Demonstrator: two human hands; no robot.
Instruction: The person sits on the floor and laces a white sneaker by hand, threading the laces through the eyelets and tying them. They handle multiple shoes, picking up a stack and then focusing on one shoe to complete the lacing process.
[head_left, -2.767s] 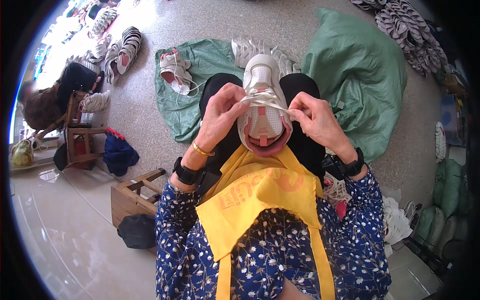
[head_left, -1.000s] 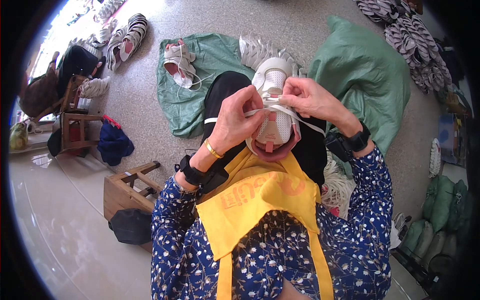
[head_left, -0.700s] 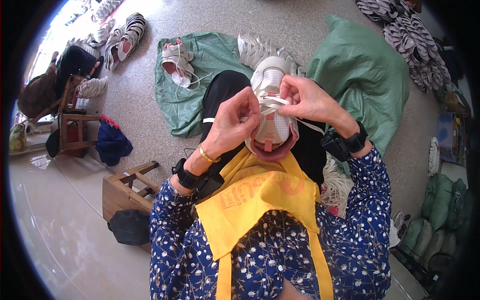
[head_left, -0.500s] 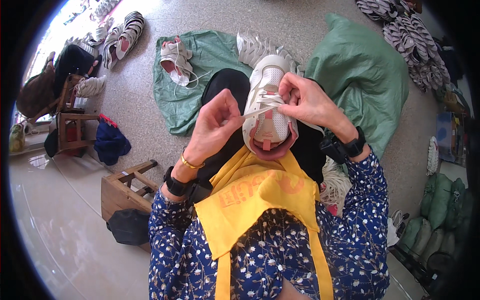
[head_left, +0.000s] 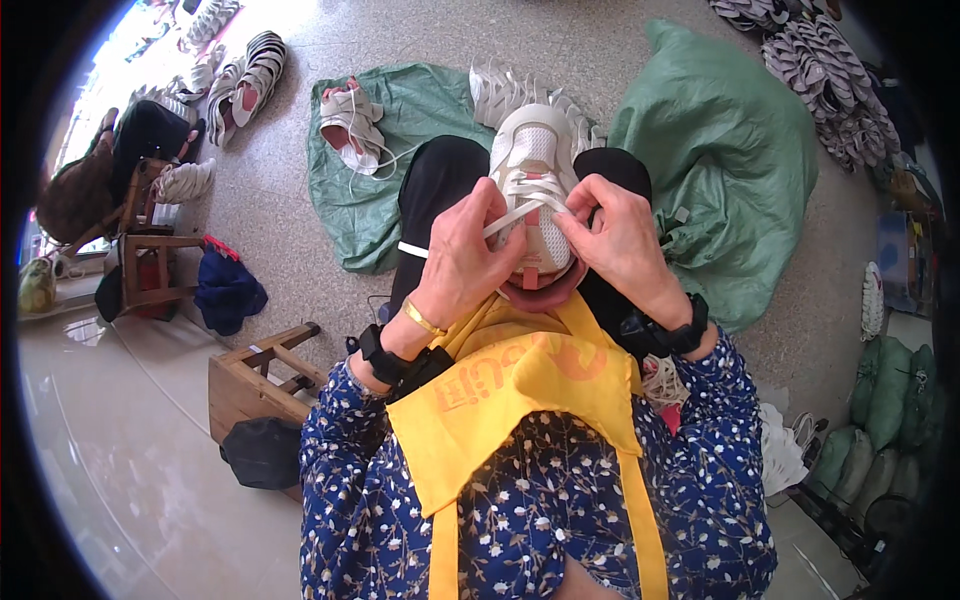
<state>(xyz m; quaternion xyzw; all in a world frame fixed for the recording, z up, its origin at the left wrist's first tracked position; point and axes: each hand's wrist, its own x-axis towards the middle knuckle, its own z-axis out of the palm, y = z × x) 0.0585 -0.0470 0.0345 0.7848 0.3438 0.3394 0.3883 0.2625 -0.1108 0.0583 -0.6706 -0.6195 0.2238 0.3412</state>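
A white and beige sneaker (head_left: 528,145) with pink lining rests between my knees, its toe pointing away and its heel against my yellow apron (head_left: 520,390). White shoelace crosses its upper part in several rows. On the shoe's left side my left hand (head_left: 470,245) is closed on the lace, which runs up from its fingers across the tongue. At the right edge of the lacing, my right hand (head_left: 615,235) pinches the lace between thumb and fingers. Behind the toe stands a row of white shoe uppers (head_left: 495,95).
Another sneaker (head_left: 350,125) with loose laces lies on a green sheet (head_left: 350,230) at the far left. A big green sack (head_left: 720,160) bulges on the right. Wooden stools (head_left: 235,385) stand at the left. Stacked shoe parts (head_left: 825,90) lie at the far right.
My left hand has moved right and closer to the shoe, with the lace at a steeper slant. My right hand has shifted slightly down and right along the lacing.
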